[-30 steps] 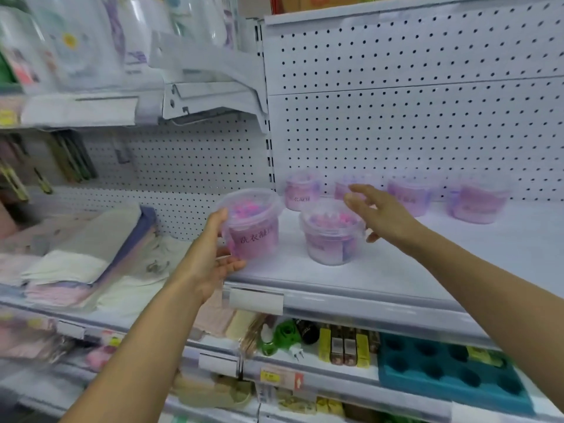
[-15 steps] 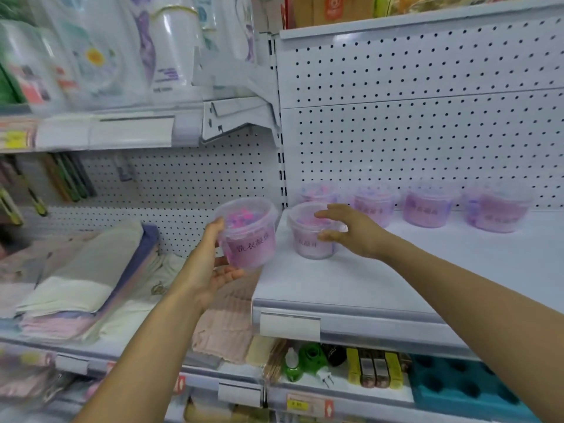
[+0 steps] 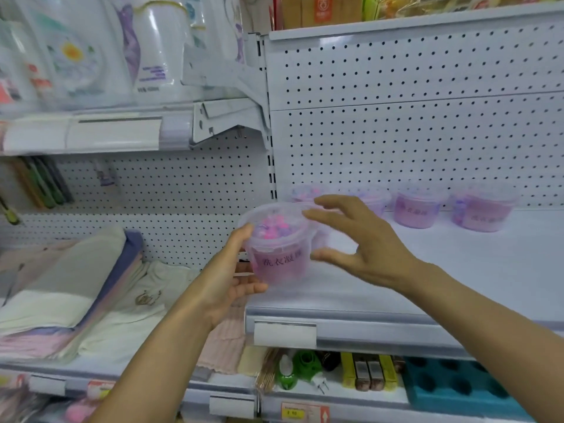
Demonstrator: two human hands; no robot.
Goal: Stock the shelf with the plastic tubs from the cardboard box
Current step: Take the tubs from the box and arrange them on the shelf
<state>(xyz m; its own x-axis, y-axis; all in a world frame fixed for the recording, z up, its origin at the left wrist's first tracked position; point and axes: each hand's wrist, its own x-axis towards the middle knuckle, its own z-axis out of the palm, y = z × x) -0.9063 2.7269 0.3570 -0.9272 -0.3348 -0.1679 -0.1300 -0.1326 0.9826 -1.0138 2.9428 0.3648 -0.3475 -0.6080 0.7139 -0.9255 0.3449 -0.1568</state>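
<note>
The left hand grips a pink tub above the shelf edge. The right hand — fingers spread — hovers at its three o'clock. More tubs stand at two o'clock.

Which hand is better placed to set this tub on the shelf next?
Left, probably. The left hand already grips the plastic tub at the shelf's left front corner. The right hand hovers open beside the tub, fingers spread, holding nothing; it could only steady it.

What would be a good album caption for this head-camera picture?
Left hand holds a pink-filled plastic tub at the white shelf edge as the open right hand reaches for it.
</note>
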